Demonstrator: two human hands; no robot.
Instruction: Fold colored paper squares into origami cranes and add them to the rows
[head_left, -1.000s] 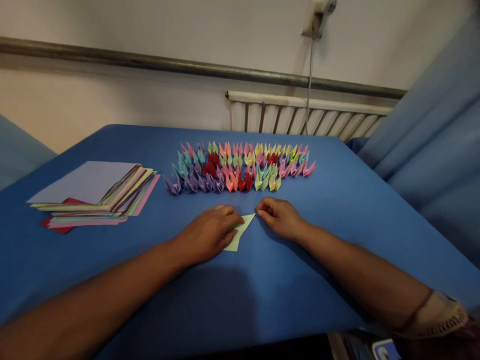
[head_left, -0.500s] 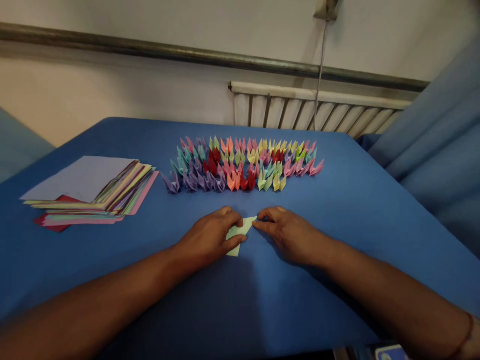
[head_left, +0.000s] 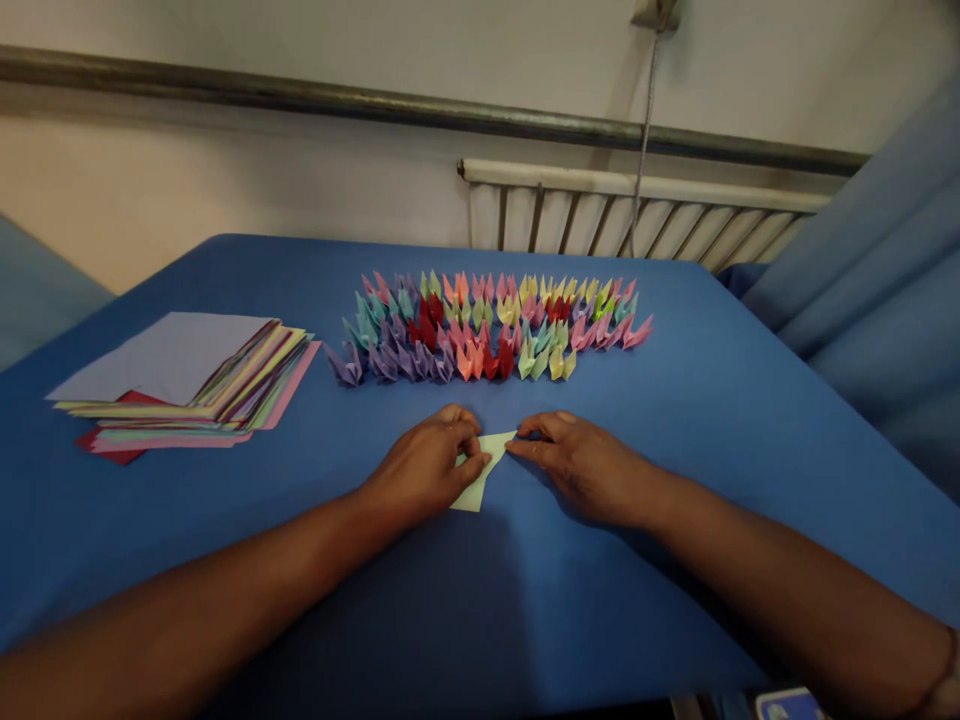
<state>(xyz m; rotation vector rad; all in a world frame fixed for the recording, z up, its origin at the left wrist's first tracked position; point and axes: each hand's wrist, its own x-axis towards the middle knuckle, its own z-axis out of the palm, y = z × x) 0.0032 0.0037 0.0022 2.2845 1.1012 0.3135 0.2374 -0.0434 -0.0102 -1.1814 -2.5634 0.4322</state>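
Note:
A small pale green sheet of folded paper [head_left: 474, 494] lies on the blue-covered table between my hands. My left hand [head_left: 427, 458] is closed over its left part, thumb and fingertips pinching the paper and hiding some of it. The right corner of the paper is gripped between the thumb and forefinger of my right hand [head_left: 574, 462]. One corner points right, and a lower flap shows below my left thumb. Just beyond my hands, several rows of small folded paper cranes [head_left: 499, 360] stand in many colours.
To the left lies a stack of coloured paper squares [head_left: 165, 355], lilac on top. The blue table [head_left: 360, 640] reaches back to a wall with a metal rail [head_left: 375, 108] and a radiator [head_left: 600, 182]. A blue curtain [head_left: 885, 260] hangs at the right.
My left thumb and fingers have drawn together on the paper, the thumb moving up. My right hand stays at the right corner. The view has shifted very slightly.

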